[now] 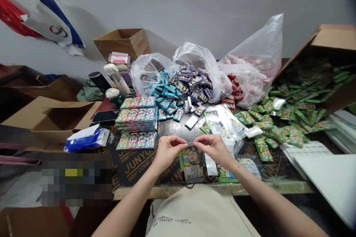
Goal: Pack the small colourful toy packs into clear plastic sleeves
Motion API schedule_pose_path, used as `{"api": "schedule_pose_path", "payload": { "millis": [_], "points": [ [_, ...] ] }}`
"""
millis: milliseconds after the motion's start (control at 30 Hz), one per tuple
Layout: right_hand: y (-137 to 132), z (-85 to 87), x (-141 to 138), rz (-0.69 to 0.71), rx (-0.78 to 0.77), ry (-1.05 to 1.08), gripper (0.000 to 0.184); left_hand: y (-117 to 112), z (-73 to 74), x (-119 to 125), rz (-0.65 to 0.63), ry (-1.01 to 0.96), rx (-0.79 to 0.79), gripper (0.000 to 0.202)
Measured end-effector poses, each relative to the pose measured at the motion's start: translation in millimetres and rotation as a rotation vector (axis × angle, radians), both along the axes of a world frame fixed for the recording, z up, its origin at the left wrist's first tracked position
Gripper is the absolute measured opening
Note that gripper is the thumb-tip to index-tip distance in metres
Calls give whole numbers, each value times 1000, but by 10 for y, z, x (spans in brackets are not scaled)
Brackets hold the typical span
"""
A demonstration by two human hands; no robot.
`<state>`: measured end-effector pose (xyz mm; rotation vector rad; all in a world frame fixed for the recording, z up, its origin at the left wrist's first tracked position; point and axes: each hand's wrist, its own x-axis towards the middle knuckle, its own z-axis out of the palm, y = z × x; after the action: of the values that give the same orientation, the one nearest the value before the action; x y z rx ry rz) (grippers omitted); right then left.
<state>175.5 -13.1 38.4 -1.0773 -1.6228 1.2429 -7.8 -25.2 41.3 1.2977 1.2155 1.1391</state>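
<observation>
My left hand (167,150) and my right hand (213,147) each pinch a top corner of a clear plastic packet (191,162) with a green printed card inside, holding it upright over the dark table (130,166) near its front edge. More flat packets (222,126) lie just behind my right hand. A stack of colourful filled packs (137,122) stands left of my left hand.
Plastic bags hold blue (162,89), purple (191,83) and red sachets (244,76) at the back. Green sachets (280,122) spill from a tipped cardboard box (330,48) on the right. Open cardboard boxes (55,118), a tissue pack (87,139), bottles (116,78) and a phone (105,116) sit left. White sheets (330,177) lie at right.
</observation>
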Motion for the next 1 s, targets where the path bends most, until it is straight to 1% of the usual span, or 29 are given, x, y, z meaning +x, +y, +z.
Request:
{"api": "schedule_pose_path", "payload": {
  "millis": [67, 133, 167, 233, 300, 367, 400, 467, 500, 533, 600, 667, 700, 733, 767, 800, 833, 867, 900, 933, 967, 1000],
  "points": [
    [-7, -27, 41, 15, 77, -47, 15, -61, 8, 1, -20, 82, 104, 2],
    [-59, -96, 88, 38, 176, -83, 14, -127, 10, -7, -51, 166, 205, 6],
    [-101, -140, 109, 43, 224, -86, 16, -154, 7, -12, -65, 192, 230, 8],
    [-197, -226, 136, 31, 298, -72, 23, -180, -9, -21, -82, 196, 226, 8],
    [-250, -292, 151, 35, 317, -69, 28, -168, -41, -27, -84, 172, 190, 4],
    [-194, -348, 165, 43, 285, -65, 30, -127, -90, -48, -57, 156, 170, 3],
    [-116, -386, 173, 12, 267, -64, 32, -100, -122, -73, -21, 152, 167, 3],
    [127, -503, 186, -138, 267, -113, 39, -45, -205, -163, 104, 133, 162, 3],
    [275, -585, 186, -239, 283, -183, 45, -22, -258, -231, 194, 110, 161, 4],
    [428, -679, 178, -307, 302, -301, 54, -6, -319, -311, 302, 77, 161, 7],
    [710, -879, 135, -342, 313, -569, 75, -9, -464, -495, 551, -17, 166, 13],
    [922, -1048, 63, -321, 318, -759, 86, -75, -629, -676, 758, -97, 148, 21],
    [995, -1110, 25, -308, 324, -814, 87, -134, -708, -752, 804, -97, 110, 24],
    [1047, -1152, -11, -298, 333, -846, 86, -206, -779, -813, 807, -48, 61, 27],
    [1079, -1177, -42, -291, 340, -861, 82, -286, -835, -855, 783, 61, 24, 29],
    [1093, -1185, -65, -287, 345, -859, 78, -366, -871, -875, 751, 216, 15, 31],
    [1091, -1178, -80, -283, 348, -843, 75, -438, -886, -872, 713, 399, 42, 32],
    [1074, -1160, -88, -274, 349, -811, 72, -492, -881, -847, 658, 585, 101, 33],
    [1043, -1132, -91, -260, 353, -766, 72, -525, -862, -802, 564, 748, 177, 35],
    [1000, -1097, -89, -237, 358, -715, 72, -532, -835, -741, 421, 870, 252, 40],
    [944, -1056, -83, -203, 365, -663, 73, -515, -809, -670, 226, 946, 308, 48],
    [877, -1013, -72, -168, 371, -618, 75, -479, -793, -593, 3, 983, 338, 58]
  ]
}}
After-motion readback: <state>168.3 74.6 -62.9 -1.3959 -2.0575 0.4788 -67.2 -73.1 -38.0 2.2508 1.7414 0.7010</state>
